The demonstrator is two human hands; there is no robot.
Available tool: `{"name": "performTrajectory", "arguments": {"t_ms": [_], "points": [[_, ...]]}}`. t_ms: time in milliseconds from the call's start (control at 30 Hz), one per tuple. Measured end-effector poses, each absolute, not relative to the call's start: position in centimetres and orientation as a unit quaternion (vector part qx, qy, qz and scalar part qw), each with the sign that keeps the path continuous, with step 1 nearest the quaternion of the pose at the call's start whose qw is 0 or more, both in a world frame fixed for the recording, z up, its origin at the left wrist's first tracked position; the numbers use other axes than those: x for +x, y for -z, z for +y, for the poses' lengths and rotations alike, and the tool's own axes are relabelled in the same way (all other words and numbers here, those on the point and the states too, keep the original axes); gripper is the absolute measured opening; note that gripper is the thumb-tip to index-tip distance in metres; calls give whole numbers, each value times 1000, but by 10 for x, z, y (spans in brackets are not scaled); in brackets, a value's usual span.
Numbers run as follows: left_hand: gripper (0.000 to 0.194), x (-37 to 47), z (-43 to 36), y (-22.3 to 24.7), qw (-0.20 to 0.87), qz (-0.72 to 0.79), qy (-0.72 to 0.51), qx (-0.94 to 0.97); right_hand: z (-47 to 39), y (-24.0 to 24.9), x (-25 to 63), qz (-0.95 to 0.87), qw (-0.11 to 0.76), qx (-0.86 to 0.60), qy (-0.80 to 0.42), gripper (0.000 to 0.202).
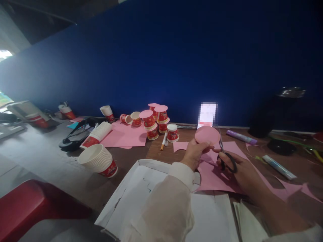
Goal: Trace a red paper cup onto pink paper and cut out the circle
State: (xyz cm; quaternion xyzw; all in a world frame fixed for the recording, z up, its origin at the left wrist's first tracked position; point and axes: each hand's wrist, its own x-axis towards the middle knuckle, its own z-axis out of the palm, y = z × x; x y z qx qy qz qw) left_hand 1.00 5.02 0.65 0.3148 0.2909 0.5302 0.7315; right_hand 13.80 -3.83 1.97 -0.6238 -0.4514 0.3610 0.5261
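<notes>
My left hand (195, 153) holds up a round pink paper disc (207, 135) by its lower edge, above the table. My right hand (236, 168) grips black-handled scissors (224, 153), blades pointing up beside the disc's right edge. Under both hands lies a pink paper sheet (217, 174) with a curved cut-out and loose offcuts. A white sleeve covers my left forearm.
Red-and-white paper cups (99, 159) lie in stacks at the left, more cups with pink lids (156, 122) stand behind on another pink sheet (126, 136). A purple glue stick (241, 136), a pen (163, 141), a white box (131, 198), a black bottle (272, 112) and a red chair (30, 208) surround me.
</notes>
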Motion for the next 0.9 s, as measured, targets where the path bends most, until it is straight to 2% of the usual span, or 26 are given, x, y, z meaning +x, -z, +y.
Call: {"name": "performTrajectory", "arguments": {"t_ms": [233,633,900], "points": [[36,9,47,-12,724,318,-527,311,-37,-14,141,-452,516,-611,-396,59],[36,7,43,-16,715,334,-523,322,-34,-14,148,-489,466,-644,-360,66],[42,7,45,-16,714,338,-529,310,-38,-19,141,-459,494,-627,-390,65]]}}
